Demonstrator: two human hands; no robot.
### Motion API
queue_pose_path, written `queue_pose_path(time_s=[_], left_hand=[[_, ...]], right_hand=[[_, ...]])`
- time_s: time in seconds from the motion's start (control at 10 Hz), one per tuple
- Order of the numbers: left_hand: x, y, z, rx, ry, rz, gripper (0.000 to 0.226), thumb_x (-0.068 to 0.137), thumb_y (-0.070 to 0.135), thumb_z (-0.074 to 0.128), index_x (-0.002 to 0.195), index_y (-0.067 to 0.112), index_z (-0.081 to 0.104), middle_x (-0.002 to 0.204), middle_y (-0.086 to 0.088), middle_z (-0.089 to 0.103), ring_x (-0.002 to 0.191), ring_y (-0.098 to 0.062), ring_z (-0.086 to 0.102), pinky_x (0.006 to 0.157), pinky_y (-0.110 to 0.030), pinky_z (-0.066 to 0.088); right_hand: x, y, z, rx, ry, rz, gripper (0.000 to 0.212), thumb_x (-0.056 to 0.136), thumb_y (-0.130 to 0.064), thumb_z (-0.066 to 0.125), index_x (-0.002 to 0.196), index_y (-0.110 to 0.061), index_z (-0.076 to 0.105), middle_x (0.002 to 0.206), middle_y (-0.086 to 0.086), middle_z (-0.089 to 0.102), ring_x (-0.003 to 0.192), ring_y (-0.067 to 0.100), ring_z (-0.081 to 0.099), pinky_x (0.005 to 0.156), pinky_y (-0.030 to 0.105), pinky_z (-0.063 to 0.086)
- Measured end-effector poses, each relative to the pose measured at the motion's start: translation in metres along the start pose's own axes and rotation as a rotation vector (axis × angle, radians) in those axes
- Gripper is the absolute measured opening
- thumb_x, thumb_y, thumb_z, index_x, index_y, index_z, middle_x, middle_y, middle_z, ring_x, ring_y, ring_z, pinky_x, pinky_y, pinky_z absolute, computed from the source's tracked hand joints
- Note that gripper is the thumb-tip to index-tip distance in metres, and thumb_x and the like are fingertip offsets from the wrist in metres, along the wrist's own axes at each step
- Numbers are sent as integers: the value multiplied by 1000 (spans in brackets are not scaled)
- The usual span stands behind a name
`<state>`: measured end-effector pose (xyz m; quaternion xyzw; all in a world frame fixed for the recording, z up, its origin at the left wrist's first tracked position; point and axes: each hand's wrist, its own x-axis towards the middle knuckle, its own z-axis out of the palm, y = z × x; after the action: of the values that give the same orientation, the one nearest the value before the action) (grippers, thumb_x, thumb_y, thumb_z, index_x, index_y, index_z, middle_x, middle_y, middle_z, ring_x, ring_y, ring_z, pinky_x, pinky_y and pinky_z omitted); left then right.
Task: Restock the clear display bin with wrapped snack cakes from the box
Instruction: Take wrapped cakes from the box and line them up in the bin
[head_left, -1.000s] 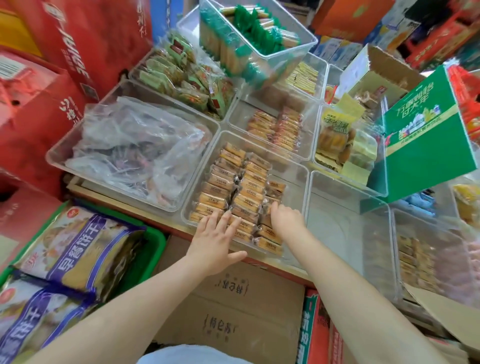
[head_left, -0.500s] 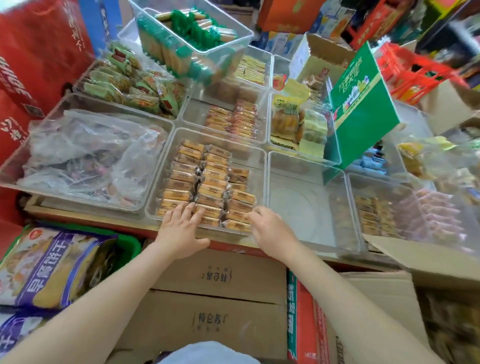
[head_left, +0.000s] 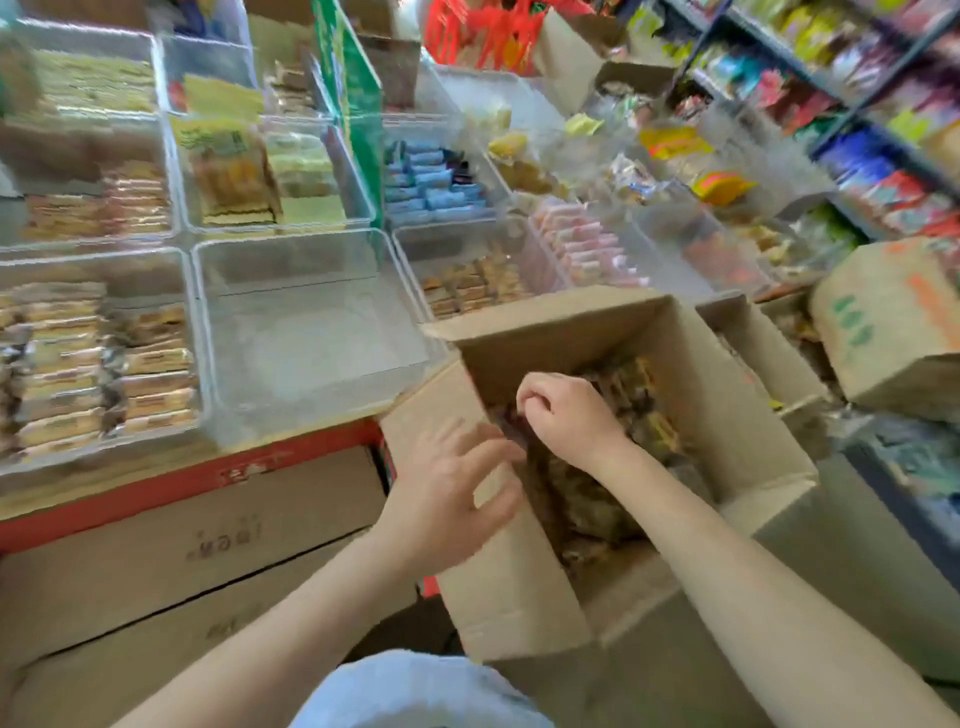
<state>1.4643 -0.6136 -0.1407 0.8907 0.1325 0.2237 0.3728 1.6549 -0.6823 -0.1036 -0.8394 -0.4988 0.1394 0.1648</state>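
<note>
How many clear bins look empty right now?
1: the empty clear bin sits in the front row, directly left of the open box. The back-row bins are blurred and may hide another.

— What sort of place am I in?
— A snack shop. I see clear bins (head_left: 291, 249) of wrapped snacks in rows, shelves (head_left: 857, 98) of bright packets on my right, cardboard boxes (head_left: 893, 322) stacked all around.

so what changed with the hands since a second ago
Both hands left the stocked bin and moved right to the open cardboard box. The right hand curls among the wrapped cakes; the left hand reaches in. The empty bin remains unfilled.
</note>
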Motion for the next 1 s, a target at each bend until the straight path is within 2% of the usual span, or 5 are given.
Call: queue_pose_path(time_s=[0.1,0.3,0.5,0.8,1.0], left_hand=[[30,37,35,-6,-82,-41,43,97,50,42,120,28,70,120,9,65,118,-8,53,102,-27,36],[48,49,92,388,-111,-140,42,96,48,37,88,35,77,83,17,71,80,-6,64,89,-31,38],[45,42,92,441,-41,-192,33,94,43,46,89,31,77,84,14,73,80,-10,65,88,-32,37],[41,41,97,464,33,-206,26,93,35,52,86,30,77,80,13,72,80,-8,63,91,-26,30],[46,43,98,441,36,-195,28,94,37,50,93,31,77,90,13,74,87,-8,63,93,-23,24]], right_hand=[[-20,59,-16,23,-18,59,25,100,-17,44,83,-19,62,81,-5,61,78,11,57,70,35,52],[-16,142,3,-33,-202,75,23,100,-20,46,100,-17,68,95,-5,65,88,16,60,72,31,50],[-6,170,54,-422,-849,36,31,102,-20,48,131,-13,57,129,7,60,106,26,59,81,32,46],[-19,188,85,-518,-986,2,53,98,-19,58,149,-17,43,144,14,50,131,34,50,104,42,42],[-1,171,60,-127,-967,95,45,98,-12,53,140,-27,45,125,5,58,88,17,62,70,28,54]])
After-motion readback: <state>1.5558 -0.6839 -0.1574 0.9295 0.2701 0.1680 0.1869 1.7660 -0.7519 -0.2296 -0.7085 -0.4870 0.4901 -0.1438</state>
